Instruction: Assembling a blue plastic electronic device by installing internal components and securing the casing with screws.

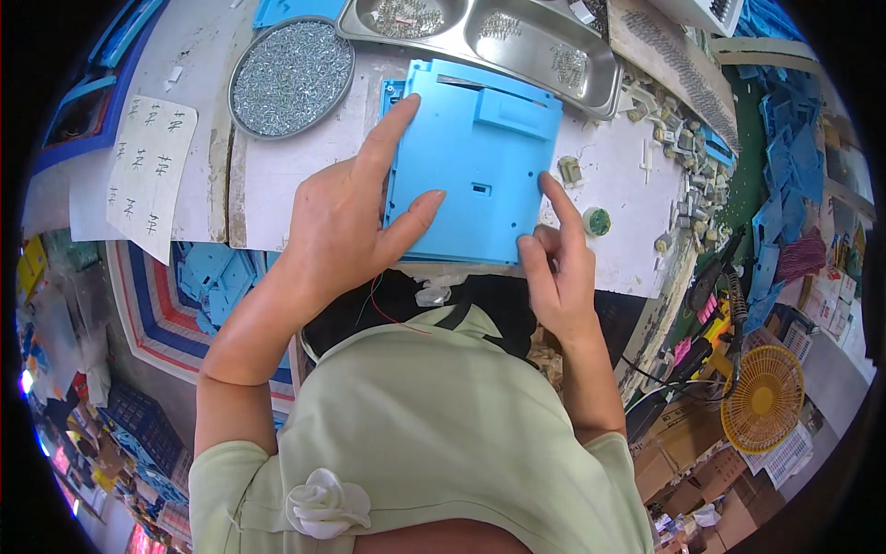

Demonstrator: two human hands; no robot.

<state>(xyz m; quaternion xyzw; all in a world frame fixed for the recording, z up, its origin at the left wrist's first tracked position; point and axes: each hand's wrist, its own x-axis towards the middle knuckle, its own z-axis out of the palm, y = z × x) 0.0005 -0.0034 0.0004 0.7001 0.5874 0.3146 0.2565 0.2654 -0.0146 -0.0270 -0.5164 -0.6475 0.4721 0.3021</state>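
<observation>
A flat blue plastic housing panel (480, 157) lies on the white worktable (286, 175) in front of me. My left hand (346, 217) rests on its left edge, index finger stretched up along the side and thumb pressed on the face. My right hand (558, 263) touches the panel's lower right corner, index finger pointing up along the right edge. Thin red and green wires (374, 300) hang below the panel near the table's front edge.
A round tin of small screws (291, 78) sits at the back left. A metal divided tray (517, 42) with screws stands behind the panel. Small parts (595, 220) lie to the right. A paper sheet (148, 171) hangs left. A yellow fan (761, 397) stands lower right.
</observation>
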